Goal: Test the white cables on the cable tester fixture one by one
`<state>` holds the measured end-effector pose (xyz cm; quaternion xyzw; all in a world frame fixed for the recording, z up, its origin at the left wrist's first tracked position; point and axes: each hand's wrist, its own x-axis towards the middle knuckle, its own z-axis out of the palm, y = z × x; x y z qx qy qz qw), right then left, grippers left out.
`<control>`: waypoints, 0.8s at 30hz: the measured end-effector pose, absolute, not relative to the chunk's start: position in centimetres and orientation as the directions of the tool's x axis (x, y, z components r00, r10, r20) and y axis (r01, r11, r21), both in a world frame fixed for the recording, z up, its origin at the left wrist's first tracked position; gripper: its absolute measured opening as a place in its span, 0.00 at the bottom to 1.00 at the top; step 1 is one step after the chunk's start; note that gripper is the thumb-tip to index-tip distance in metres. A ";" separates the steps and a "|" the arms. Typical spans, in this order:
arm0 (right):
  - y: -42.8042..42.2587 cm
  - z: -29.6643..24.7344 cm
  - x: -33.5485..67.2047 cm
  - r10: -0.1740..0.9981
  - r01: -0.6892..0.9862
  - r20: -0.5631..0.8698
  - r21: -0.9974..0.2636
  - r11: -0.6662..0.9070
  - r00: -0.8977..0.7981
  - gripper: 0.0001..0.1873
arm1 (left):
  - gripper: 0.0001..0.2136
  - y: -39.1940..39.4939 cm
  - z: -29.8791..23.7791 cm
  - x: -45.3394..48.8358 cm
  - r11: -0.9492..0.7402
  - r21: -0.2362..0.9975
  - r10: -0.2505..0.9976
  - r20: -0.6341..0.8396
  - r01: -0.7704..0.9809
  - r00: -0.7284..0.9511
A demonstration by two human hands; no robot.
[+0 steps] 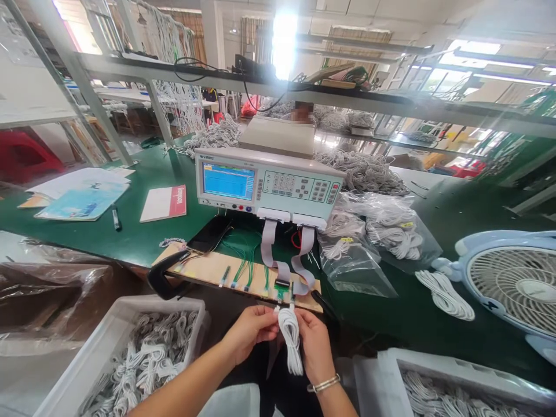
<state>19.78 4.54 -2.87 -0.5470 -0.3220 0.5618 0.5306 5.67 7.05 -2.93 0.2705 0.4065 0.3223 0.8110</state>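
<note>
A coiled bundle of white cable (290, 341) hangs between my hands at the front edge of a wooden board (197, 265). My left hand (254, 331) is closed, thumb and finger pinching a small white connector end of the cable. On the other side of the coil, my right hand (313, 341) is closed round the cable near its other end. Both ends are close to a small green circuit board (281, 293) on the wooden board; whether they are plugged in I cannot tell. Grey ribbon cables (270, 243) run from there up to a tester (269, 185) with a lit blue screen.
White bins of cable bundles stand at lower left (197, 313) and lower right (393, 376). Bagged cables (347, 249), a loose coil (445, 294) and a blue fan (469, 255) occupy the right. Papers (82, 200), a marker (116, 219) and a red-white booklet (164, 202) lie left.
</note>
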 end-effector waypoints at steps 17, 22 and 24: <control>3.2 -2.0 20.5 0.976 -0.094 -0.165 -0.984 -0.153 0.142 0.17 | 0.11 5.7 -3.8 8.8 0.485 0.630 0.862 -0.461 -0.606 0.210; 3.5 -1.5 20.3 0.967 -0.129 -0.231 -0.968 -0.217 0.108 0.17 | 0.13 6.4 -3.3 7.8 0.569 0.618 0.822 -0.443 -0.542 0.358; 3.8 -1.5 20.4 0.960 -0.110 -0.264 -0.961 -0.254 0.091 0.17 | 0.15 6.8 -2.9 7.5 0.618 0.619 0.785 -0.453 -0.484 0.423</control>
